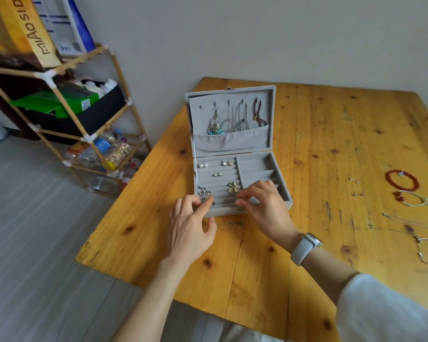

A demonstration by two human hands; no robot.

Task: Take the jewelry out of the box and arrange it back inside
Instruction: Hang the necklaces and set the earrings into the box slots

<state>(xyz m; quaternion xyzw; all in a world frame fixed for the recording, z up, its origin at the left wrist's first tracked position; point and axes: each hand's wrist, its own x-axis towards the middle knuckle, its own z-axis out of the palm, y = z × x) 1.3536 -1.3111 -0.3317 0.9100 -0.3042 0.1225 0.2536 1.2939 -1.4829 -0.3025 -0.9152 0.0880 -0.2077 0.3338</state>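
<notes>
The grey jewelry box (232,154) stood open on the desk (331,144), earrings (232,187) tucked in its padded rows and necklaces (242,114) hanging in the lid. These pieces looked tiny, light, slippery and easily bent, best pinched by post or clasp. The left hand (190,225) pinched something small at the front row; what it was I could not tell. The right hand (265,203) hovered with curled fingers, its hold unclear. A red bracelet (402,180) and thin chains (410,222) lay well apart on the desk.

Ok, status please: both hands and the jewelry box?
Left hand and right hand at front ring rolls, fingers curled. Jewelry box open. Red bracelet out on table.
</notes>
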